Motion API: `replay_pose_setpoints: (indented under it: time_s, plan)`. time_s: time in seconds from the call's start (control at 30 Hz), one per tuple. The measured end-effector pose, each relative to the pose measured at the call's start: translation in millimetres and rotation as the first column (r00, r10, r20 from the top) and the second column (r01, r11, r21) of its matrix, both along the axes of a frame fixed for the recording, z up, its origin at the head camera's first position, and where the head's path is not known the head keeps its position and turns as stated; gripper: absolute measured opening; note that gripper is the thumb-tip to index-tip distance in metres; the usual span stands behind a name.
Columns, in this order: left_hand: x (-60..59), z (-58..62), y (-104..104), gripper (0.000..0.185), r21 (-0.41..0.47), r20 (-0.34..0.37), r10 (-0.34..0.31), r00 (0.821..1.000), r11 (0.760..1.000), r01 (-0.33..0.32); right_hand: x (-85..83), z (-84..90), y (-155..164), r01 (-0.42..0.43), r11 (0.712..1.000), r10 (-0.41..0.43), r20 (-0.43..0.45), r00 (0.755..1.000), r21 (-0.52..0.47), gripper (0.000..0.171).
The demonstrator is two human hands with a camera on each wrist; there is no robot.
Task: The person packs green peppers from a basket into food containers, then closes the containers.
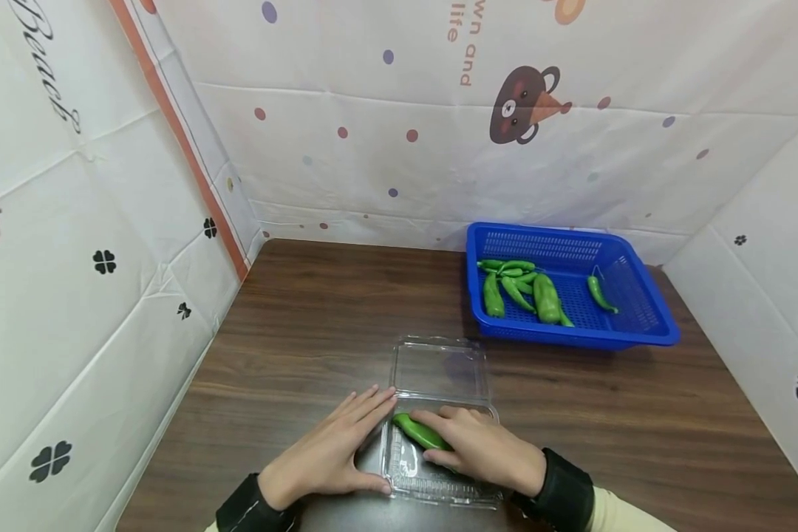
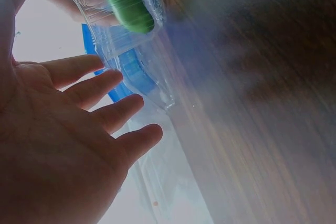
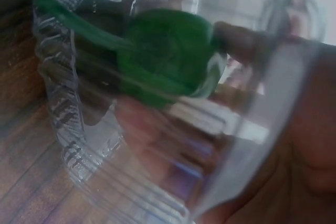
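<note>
A clear plastic clamshell box [image 1: 408, 476] lies on the table, its lid [image 1: 439, 367] folded back away from me. Inside the base is a green pepper [image 1: 420, 431], which my right hand [image 1: 482, 447] holds between thumb and fingers; the right wrist view shows the pepper [image 3: 163, 56] and its stem through the clear wall. My left hand [image 1: 335, 447] is spread along the box's left side, fingertips right at the rim. In the left wrist view the fingers of that hand [image 2: 63, 124] are straight and apart, beside the box wall.
At the back right stands a blue plastic basket [image 1: 578, 341]. Several green peppers [image 1: 545, 297] are heaped in its left part, and one small pepper [image 1: 601, 294] lies alone on the right. Printed white cloth [image 1: 372, 162] surrounds the brown wooden table [image 1: 292, 325].
</note>
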State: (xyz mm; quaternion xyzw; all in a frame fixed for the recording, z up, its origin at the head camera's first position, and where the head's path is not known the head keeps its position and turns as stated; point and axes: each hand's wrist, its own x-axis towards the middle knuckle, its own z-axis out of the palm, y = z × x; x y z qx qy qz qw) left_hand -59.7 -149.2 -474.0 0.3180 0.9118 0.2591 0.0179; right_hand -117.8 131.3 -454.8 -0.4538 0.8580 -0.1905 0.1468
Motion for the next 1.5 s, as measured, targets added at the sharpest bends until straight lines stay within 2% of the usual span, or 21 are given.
replay_pose_setpoints:
  time_s: [0.3,0.57,0.9,1.27,1.5]
  plan:
    - [0.8,0.8,0.3,0.113,-0.001,0.007,0.003,1.000,1.000,-0.003,1.0,-2.6,-4.2,0.030,1.000,-0.029,-0.037,0.999,0.008,0.054]
    - [1.0,0.8,-0.1,0.112,0.004,0.016,0.004,1.000,1.000,-0.004,3.6,-4.6,-4.8,0.021,1.000,-0.019,-0.103,0.995,0.015,0.054]
    - [1.9,0.4,-0.2,0.113,0.003,0.019,0.004,1.000,1.000,-0.004,4.8,-3.7,-6.2,0.032,0.999,-0.029,-0.102,0.994,0.027,0.055]
    - [3.3,0.6,0.0,0.111,0.009,-0.034,0.001,0.999,1.000,-0.001,5.3,-0.2,-3.9,0.035,0.999,-0.030,-0.120,0.992,0.033,0.054]
    - [3.7,0.6,0.1,0.105,0.003,-0.052,0.011,0.999,1.000,-0.011,8.9,3.1,0.0,0.035,0.999,-0.032,-0.175,0.984,0.014,0.053]
